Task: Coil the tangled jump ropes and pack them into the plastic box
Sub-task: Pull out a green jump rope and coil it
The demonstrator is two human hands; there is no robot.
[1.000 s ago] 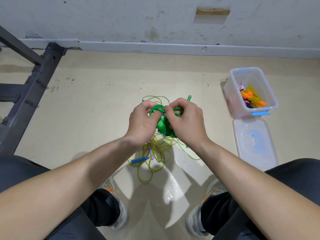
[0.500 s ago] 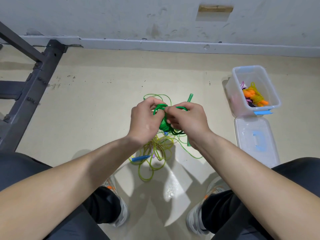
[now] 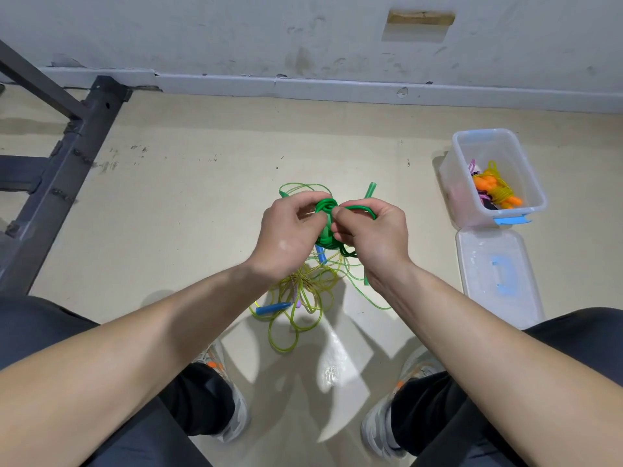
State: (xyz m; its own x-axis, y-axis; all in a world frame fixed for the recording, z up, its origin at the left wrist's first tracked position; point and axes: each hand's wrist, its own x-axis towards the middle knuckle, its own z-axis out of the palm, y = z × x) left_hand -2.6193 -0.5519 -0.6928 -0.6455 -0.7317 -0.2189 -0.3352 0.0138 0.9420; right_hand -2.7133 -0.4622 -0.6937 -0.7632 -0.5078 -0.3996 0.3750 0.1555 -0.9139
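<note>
A green jump rope, wound into a tight bundle, is held above the floor between both hands. My left hand grips the bundle's left side. My right hand pinches a loop of its cord at the top right. Under the hands lies a tangle of yellow-green jump rope with a blue handle, and a thin green cord trails to the right. The clear plastic box stands open at the right and holds a coiled orange and yellow rope.
The box's clear lid with a blue handle lies on the floor just in front of the box. A dark metal frame runs along the left. A grey wall and skirting close off the far side. My shoes stand near the tangle.
The hands have shifted slightly on the green bundle, and my right hand has drawn a loop of green cord over its top. The rope on the floor has not moved.
</note>
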